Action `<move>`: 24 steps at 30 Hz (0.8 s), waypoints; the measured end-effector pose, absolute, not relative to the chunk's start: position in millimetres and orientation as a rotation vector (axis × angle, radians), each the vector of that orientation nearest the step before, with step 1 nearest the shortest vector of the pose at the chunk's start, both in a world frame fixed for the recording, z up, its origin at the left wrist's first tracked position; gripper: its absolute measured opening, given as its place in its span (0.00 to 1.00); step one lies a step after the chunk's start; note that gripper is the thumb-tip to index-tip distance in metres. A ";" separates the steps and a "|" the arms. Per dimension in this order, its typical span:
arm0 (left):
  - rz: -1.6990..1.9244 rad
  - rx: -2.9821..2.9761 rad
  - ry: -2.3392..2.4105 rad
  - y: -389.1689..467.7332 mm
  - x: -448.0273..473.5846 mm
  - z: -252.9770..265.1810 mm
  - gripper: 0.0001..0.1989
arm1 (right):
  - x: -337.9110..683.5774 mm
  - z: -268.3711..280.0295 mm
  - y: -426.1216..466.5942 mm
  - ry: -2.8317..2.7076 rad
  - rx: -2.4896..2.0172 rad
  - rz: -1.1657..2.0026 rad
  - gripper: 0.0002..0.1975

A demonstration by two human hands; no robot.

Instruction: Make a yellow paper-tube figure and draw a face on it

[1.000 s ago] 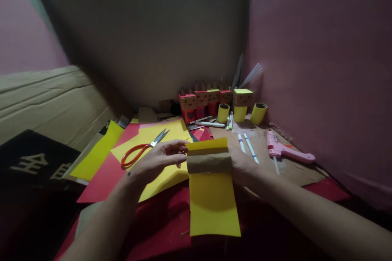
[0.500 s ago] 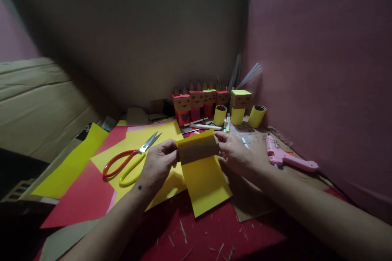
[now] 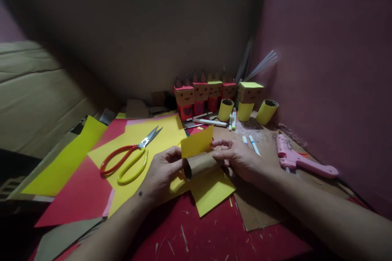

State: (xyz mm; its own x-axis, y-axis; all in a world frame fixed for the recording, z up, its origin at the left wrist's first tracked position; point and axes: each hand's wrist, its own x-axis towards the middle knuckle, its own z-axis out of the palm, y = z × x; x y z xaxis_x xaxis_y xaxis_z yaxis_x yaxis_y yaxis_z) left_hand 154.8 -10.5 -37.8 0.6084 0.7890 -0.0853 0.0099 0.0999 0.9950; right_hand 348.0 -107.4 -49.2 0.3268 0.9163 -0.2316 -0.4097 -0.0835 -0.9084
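Note:
A brown cardboard tube (image 3: 203, 165) lies across a yellow paper piece, its open left end toward me. Yellow paper (image 3: 197, 142) stands up behind the tube, and a yellow sheet (image 3: 212, 193) extends below it; whether these are one piece I cannot tell. My left hand (image 3: 162, 175) is closed at the tube's left end, thumb and fingers pinching tube and paper. At the right end, my right hand (image 3: 237, 159) grips the tube, fingertips along its top and the paper's edge. Scissors (image 3: 134, 155) with red and yellow handles lie left of my left hand.
Red and yellow sheets (image 3: 73, 189) spread over the left side. Several box-headed cardboard figures (image 3: 185, 100) stand at the back, near yellow-wrapped tubes (image 3: 267, 113). Markers (image 3: 254, 144) lie in front of them. A pink glue gun (image 3: 301, 161) rests on cardboard at the right.
The tube has tilted, so its open left end now shows. The yellow paper behind it stands higher. The view has shifted slightly.

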 end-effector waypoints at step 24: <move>0.615 1.281 0.748 -11.7 152.1 -38.1 0.10 | 341.2 -41.0 -112.5 -0.576 -1.123 1.215 0.26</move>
State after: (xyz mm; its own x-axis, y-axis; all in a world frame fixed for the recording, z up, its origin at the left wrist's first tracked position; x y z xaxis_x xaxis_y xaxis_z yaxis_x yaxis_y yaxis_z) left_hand 152.1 -11.7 -38.1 0.6237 0.7672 -0.1497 0.0020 0.1900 0.9818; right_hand 341.2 -112.5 -41.0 0.3049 0.9310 -0.2007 -0.4332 -0.0521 -0.8998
